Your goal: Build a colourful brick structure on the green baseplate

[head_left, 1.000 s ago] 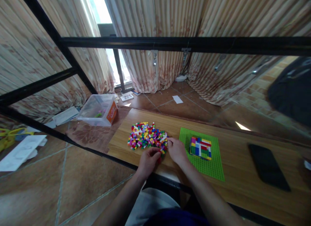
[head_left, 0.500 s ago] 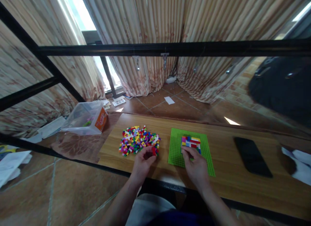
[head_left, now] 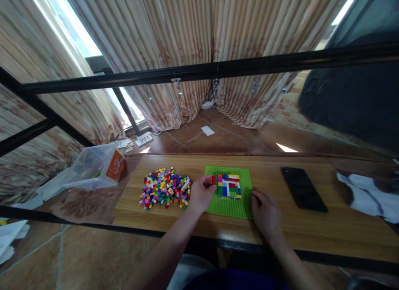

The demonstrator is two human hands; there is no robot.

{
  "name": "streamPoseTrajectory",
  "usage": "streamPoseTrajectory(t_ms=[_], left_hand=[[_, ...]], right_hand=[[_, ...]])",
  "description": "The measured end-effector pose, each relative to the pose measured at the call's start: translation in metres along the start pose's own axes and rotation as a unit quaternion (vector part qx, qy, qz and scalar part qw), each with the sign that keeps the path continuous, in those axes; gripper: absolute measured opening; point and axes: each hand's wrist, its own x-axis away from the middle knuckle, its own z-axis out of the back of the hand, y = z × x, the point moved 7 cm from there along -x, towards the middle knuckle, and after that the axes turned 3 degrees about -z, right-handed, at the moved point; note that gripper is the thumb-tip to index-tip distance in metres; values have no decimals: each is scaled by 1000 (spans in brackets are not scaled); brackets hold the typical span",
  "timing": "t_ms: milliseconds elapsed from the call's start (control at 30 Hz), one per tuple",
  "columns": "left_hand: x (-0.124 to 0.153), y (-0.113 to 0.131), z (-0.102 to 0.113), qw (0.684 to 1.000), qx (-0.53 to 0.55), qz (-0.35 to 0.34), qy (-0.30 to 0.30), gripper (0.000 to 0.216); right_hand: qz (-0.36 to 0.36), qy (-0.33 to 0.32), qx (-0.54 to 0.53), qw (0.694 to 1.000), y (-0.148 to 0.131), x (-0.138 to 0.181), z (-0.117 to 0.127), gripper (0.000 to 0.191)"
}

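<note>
My left hand (head_left: 200,194) pinches a small red brick (head_left: 213,180) between thumb and fingertips. It hovers over the left part of a green studded baseplate (head_left: 230,209), just left of a block of built bricks (head_left: 229,186). That block is roughly square, with red, white, blue, yellow and green bricks on top. At the baseplate's right edge is my right hand (head_left: 267,211), its fingers curled and closed. Its fingertips meet the edge; whether they grip it or anything small is hidden. A pile of loose coloured bricks (head_left: 165,188) lies left of my left hand.
A black phone (head_left: 304,189) lies on the wooden table (head_left: 187,225) to the right, with crumpled white paper (head_left: 370,194) beyond it. A clear plastic box (head_left: 92,165) stands off the left end. A black metal bar (head_left: 199,72) crosses ahead, before curtains.
My left hand has carried the red brick from the pile rightward to beside the built block. My right hand has left the block for the baseplate's right edge. The view has shifted.
</note>
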Motion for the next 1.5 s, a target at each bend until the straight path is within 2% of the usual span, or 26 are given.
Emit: streamPoseTrajectory(t_ms=[133,433,833,1033,1200,1267,1500], left_hand=[[-10,0,-14,999,-37,-11,-4,28],[-14,2,-20,996,-75,-35,-23,40],[-19,22,-37,964,-250,-71,-50,31],[-21,17,-30,978,-201,-45,-37,20],[-26,10,-27,992,-90,-51,-68,33],[-28,7,-25,992,-84,-52,-73,35],[-18,21,-21,970,-201,-137,20,16]], right_hand=[[-12,-3,-29,999,-1,1,0,29],[-24,-4,-40,999,-2,0,1,25],[-23,-4,-26,999,-1,0,0,25],[-23,-3,-29,999,-3,-1,0,24],[-23,-5,-36,999,-3,-1,1,24],[-22,-7,-38,999,-3,-1,1,23],[-23,-6,-36,999,-4,-2,1,23]])
